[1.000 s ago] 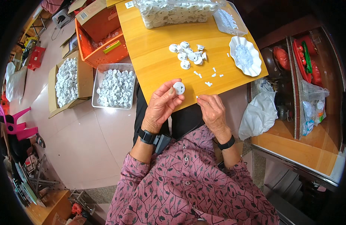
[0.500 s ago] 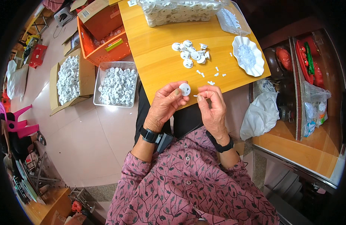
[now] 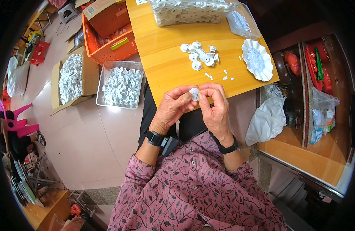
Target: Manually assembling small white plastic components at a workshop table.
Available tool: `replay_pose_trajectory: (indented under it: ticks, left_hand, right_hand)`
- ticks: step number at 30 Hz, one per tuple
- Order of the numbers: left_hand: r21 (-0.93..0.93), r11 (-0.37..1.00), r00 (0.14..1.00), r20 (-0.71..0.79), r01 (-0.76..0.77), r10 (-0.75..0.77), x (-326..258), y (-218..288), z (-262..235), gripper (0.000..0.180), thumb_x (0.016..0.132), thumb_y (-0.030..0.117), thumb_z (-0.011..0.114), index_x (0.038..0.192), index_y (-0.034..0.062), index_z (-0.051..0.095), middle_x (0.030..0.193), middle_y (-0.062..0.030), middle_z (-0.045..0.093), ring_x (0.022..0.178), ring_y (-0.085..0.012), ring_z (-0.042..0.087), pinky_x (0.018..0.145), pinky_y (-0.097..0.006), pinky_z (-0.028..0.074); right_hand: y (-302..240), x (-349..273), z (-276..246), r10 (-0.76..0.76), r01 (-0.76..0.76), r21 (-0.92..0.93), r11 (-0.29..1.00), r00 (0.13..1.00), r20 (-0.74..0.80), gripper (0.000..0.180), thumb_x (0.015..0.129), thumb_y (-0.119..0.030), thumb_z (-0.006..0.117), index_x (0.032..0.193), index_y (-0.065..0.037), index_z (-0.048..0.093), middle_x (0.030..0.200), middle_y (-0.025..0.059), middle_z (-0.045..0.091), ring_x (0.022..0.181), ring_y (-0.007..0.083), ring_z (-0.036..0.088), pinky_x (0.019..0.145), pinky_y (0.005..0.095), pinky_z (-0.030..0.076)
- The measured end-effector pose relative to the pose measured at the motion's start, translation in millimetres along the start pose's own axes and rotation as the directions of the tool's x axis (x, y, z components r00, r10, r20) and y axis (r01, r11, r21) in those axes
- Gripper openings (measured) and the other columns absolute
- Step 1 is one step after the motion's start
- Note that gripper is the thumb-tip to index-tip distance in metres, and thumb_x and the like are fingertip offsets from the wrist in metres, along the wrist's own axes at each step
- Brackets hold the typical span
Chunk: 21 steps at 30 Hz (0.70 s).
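Plastic disc [image 3: 193, 92], white, sits pinched in the left hand [image 3: 173, 104]; the right hand [image 3: 215, 106] meets its edge, grip unclear.

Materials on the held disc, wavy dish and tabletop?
Disc: probably moulded plastic; smooth, uniformly white.
Wavy dish: smooth white, plastic or ceramic; fluted rim fits either.
Tabletop: wood or wood-look laminate, slight sheen; yellow-brown grain streaks.
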<state>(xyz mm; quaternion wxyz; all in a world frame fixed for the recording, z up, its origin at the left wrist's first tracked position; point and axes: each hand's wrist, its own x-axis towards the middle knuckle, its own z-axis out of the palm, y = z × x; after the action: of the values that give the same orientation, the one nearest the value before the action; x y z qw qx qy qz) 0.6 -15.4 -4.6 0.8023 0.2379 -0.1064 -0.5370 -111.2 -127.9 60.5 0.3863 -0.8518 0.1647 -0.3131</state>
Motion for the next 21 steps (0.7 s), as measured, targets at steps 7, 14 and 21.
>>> replay_pose_trajectory:
  ticks: [7, 14, 21]
  left_hand:
    - [0.009, 1.000, 1.000, 0.015, 0.016, -0.016, 0.7, 0.5, -1.2, 0.035, 0.096, 0.012, 0.065, 0.127, -0.0038, 0.059, 0.103, -0.0083, 0.067, 0.084, -0.0139, 0.064, 0.075, -0.026, 0.056]
    - [0.006, 1.000, 1.000, -0.003, 0.003, -0.003, 1.0, -0.3, 0.7, 0.032, 0.094, 0.012, 0.069, 0.123, -0.0007, 0.062, 0.100, -0.0091, 0.069, 0.076, -0.0140, 0.067, 0.072, -0.026, 0.058]
    - [0.031, 0.999, 1.000, -0.017, 0.022, -0.021, -0.1, -0.3, 0.0, 0.031, 0.093, 0.010, 0.069, 0.122, 0.0004, 0.063, 0.100, -0.0082, 0.069, 0.075, -0.0129, 0.067, 0.070, -0.026, 0.058]
  right_hand:
    - [0.8, 0.6, -0.2, -0.005, 0.005, -0.004, 1.000, 1.000, 0.003, 0.010, 0.090, -0.002, 0.064, 0.096, 0.000, 0.057, 0.101, 0.0155, 0.060, 0.093, 0.0299, 0.061, 0.080, 0.0373, 0.051]
    - [-0.8, 1.7, -2.2, -0.075, 0.075, -0.070, 0.995, 0.997, 0.009, 0.010, 0.088, 0.000, 0.065, 0.095, 0.000, 0.057, 0.100, 0.0152, 0.059, 0.092, 0.0301, 0.061, 0.078, 0.0381, 0.051]
    - [-3.4, 4.9, -5.2, -0.129, 0.130, -0.114, 0.985, 0.991, 0.024, 0.013, 0.086, 0.002, 0.066, 0.094, -0.001, 0.056, 0.099, 0.0144, 0.058, 0.091, 0.0310, 0.059, 0.077, 0.0398, 0.050]
